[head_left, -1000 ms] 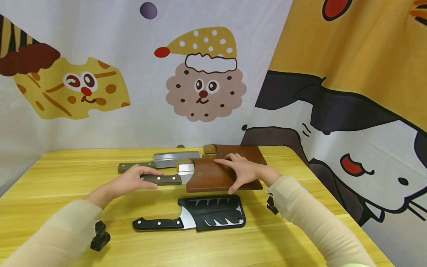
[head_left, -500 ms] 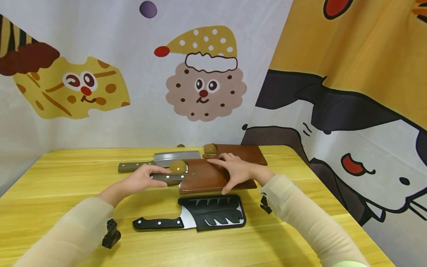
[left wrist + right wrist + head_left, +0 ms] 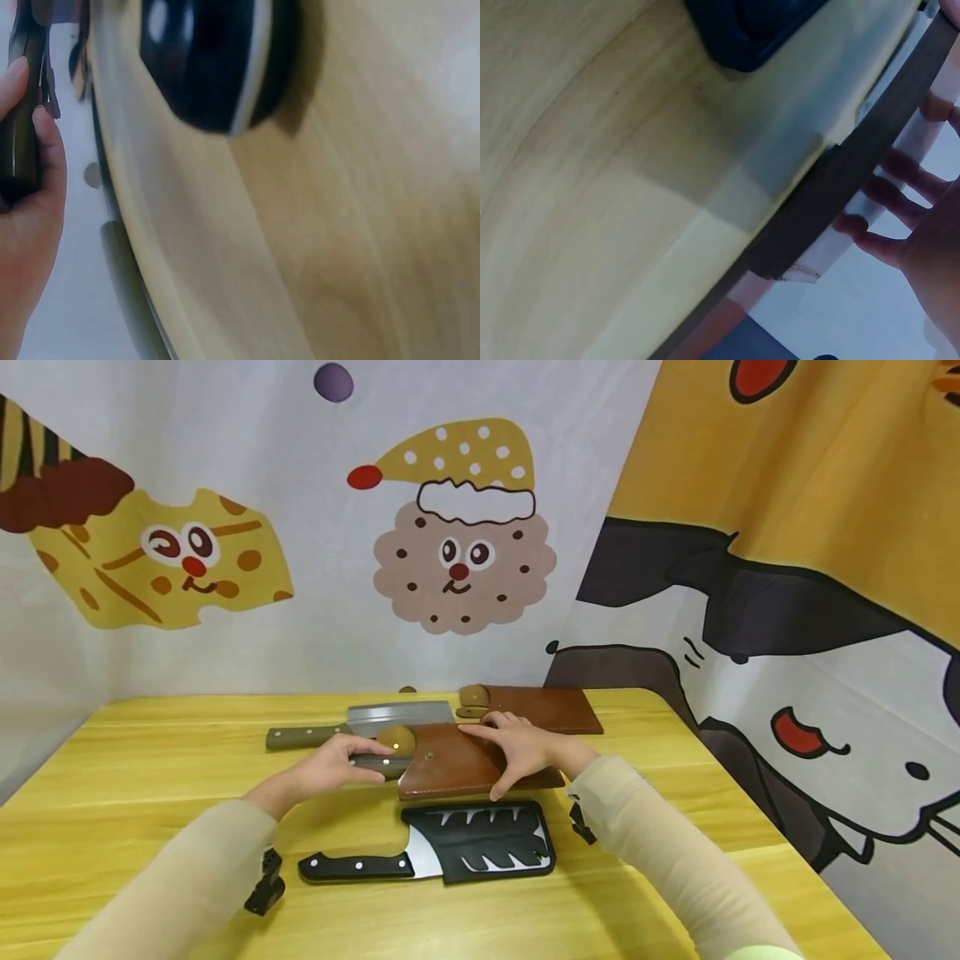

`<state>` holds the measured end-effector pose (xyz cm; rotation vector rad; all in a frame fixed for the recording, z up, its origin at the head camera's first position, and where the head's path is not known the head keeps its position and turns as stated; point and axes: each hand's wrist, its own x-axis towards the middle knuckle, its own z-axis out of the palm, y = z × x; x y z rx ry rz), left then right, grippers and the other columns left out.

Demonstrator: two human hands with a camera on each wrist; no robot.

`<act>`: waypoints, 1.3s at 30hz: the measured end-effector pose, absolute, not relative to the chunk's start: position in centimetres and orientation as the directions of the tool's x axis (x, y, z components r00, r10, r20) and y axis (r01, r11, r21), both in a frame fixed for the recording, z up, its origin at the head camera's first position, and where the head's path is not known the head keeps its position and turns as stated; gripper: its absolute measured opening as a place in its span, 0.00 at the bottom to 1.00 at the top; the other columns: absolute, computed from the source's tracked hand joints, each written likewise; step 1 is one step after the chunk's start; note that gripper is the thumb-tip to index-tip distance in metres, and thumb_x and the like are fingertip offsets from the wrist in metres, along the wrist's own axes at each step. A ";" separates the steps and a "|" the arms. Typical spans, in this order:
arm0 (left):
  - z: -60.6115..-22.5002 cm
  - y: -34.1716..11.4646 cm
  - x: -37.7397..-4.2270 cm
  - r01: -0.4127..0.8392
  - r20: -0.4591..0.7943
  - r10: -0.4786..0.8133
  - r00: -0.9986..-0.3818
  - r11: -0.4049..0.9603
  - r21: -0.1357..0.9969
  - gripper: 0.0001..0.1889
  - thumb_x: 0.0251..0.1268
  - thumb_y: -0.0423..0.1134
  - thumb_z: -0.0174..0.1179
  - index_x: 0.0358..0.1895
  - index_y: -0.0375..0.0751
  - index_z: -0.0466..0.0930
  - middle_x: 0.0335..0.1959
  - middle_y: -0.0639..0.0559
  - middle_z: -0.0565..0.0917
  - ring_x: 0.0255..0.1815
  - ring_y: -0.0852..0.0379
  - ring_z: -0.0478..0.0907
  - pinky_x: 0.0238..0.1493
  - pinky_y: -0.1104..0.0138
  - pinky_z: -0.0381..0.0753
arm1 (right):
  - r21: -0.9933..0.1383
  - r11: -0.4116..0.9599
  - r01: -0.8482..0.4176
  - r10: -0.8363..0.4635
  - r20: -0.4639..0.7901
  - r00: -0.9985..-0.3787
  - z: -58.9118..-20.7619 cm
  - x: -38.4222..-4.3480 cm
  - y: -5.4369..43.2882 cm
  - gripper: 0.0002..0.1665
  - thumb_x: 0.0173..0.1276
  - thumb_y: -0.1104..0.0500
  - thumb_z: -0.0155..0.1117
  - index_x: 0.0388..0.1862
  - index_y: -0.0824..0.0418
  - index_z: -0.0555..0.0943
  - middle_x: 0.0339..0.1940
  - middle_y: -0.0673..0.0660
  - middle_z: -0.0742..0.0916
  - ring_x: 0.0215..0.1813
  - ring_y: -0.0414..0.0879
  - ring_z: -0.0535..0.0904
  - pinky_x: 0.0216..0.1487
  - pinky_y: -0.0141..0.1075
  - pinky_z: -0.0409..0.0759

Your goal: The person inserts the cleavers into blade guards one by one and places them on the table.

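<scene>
In the head view, my left hand (image 3: 333, 768) grips the dark riveted handle (image 3: 382, 765) of a cleaver. Its blade is hidden inside a brown leather sheath (image 3: 450, 764), whose mouth sits close to the handle. A tan snap strap (image 3: 397, 741) stands up beside the handle. My right hand (image 3: 521, 752) holds that sheath from above, thumb at the near edge and fingers spread towards the far edge. The left wrist view shows my left fingers curled round the handle (image 3: 19, 142). In the right wrist view, my right fingertips (image 3: 855, 223) touch the sheath's glossy face.
A black-handled cleaver (image 3: 356, 866) in a black blade guard (image 3: 483, 842) lies in front. Behind is a bare cleaver (image 3: 401, 713) with an olive handle. Another brown sheath (image 3: 551, 708) lies at the back right. A printed curtain (image 3: 322, 652) hangs behind the yellow wooden table (image 3: 172, 760).
My left hand has moved right with the handle while my right hand and the sheath have shifted left. The blade stretch that showed between them has gone inside the sheath.
</scene>
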<state>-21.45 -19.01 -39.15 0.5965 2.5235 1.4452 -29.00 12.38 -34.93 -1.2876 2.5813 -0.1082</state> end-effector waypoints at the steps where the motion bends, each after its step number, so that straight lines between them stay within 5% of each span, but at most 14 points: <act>1: -39.3 -19.1 -21.6 0.256 0.045 0.427 -0.903 0.451 0.855 0.23 0.57 0.38 0.65 0.56 0.34 0.77 0.60 0.35 0.75 0.63 0.37 0.67 0.57 0.52 0.73 | -0.176 0.609 -0.773 -0.792 -0.199 -0.578 -35.2 -29.2 12.3 0.65 0.41 0.36 0.75 0.76 0.47 0.51 0.66 0.63 0.65 0.64 0.56 0.61 0.62 0.56 0.61; 8: -40.3 -19.1 -22.4 0.247 0.013 0.433 -0.901 0.490 0.836 0.22 0.57 0.38 0.65 0.55 0.34 0.78 0.59 0.35 0.75 0.61 0.39 0.69 0.58 0.50 0.72 | -0.195 0.641 -0.742 -0.764 -0.253 -0.594 -36.9 -29.8 11.7 0.65 0.41 0.37 0.75 0.75 0.45 0.51 0.66 0.63 0.65 0.64 0.56 0.62 0.60 0.55 0.64; 18: -40.6 -19.4 -22.6 0.256 0.035 0.376 -0.926 0.557 0.790 0.19 0.53 0.37 0.67 0.48 0.33 0.82 0.48 0.39 0.82 0.46 0.50 0.76 0.46 0.62 0.76 | -0.252 0.651 -0.716 -0.757 -0.283 -0.589 -37.7 -30.5 12.0 0.60 0.46 0.37 0.73 0.75 0.46 0.54 0.70 0.63 0.63 0.69 0.59 0.58 0.64 0.59 0.60; 24: -38.8 -21.5 -23.0 0.193 0.020 0.292 -0.956 0.578 0.793 0.22 0.61 0.41 0.62 0.55 0.32 0.77 0.54 0.36 0.78 0.55 0.40 0.73 0.55 0.50 0.73 | -0.313 0.664 -0.679 -0.732 -0.089 -0.675 -36.2 -33.7 14.5 0.47 0.57 0.45 0.66 0.72 0.56 0.60 0.70 0.65 0.66 0.70 0.62 0.58 0.65 0.60 0.60; 28: -38.1 -23.4 -23.2 0.186 0.040 0.246 -0.968 0.606 0.774 0.23 0.62 0.39 0.60 0.58 0.30 0.73 0.57 0.33 0.76 0.58 0.36 0.71 0.56 0.47 0.72 | -0.284 0.737 -0.613 -0.645 -0.024 -0.764 -36.1 -36.4 16.9 0.49 0.55 0.51 0.67 0.73 0.59 0.57 0.72 0.68 0.62 0.71 0.66 0.54 0.65 0.64 0.56; 36: -38.7 -26.0 -23.9 0.097 -0.009 0.143 -0.990 0.718 0.689 0.31 0.61 0.41 0.60 0.65 0.29 0.64 0.66 0.30 0.65 0.66 0.30 0.57 0.63 0.40 0.59 | -0.272 0.853 -0.445 -0.503 -0.205 -0.840 -38.0 -38.9 19.5 0.59 0.51 0.54 0.69 0.76 0.57 0.47 0.76 0.68 0.46 0.74 0.69 0.39 0.66 0.69 0.42; 39: -39.0 -26.4 -24.1 0.099 -0.024 0.145 -0.989 0.778 0.620 0.32 0.59 0.40 0.62 0.64 0.26 0.64 0.64 0.28 0.66 0.64 0.29 0.61 0.62 0.41 0.61 | -0.280 0.871 -0.405 -0.477 -0.275 -0.835 -38.5 -39.5 19.6 0.60 0.51 0.53 0.68 0.76 0.58 0.44 0.76 0.68 0.44 0.74 0.70 0.37 0.66 0.69 0.40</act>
